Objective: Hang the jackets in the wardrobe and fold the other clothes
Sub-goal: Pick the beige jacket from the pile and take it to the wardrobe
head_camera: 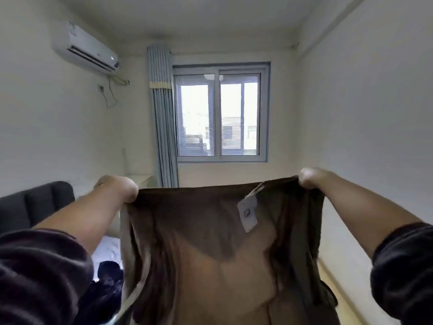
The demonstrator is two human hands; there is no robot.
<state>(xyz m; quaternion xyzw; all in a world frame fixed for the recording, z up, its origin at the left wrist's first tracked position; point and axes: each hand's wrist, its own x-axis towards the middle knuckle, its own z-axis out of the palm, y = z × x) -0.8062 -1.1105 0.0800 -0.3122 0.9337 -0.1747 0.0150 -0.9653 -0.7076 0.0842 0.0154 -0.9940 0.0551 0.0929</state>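
Note:
A brown garment [210, 254] hangs stretched out in front of me, held up by its top edge. My left hand [117, 187] grips its left top corner and my right hand [310, 177] grips its right top corner, both arms raised. A white paper tag [248, 213] dangles from the top edge near the right corner. The cloth hangs down past the bottom of the view and hides what lies behind it.
A bed with a dark headboard [35, 205] stands at the left, with dark clothes [105, 289] lying on its light sheet. Ahead are a window [220, 113], a grey-blue curtain [164, 118] and a wall air conditioner [86, 50]. A white wall runs along the right.

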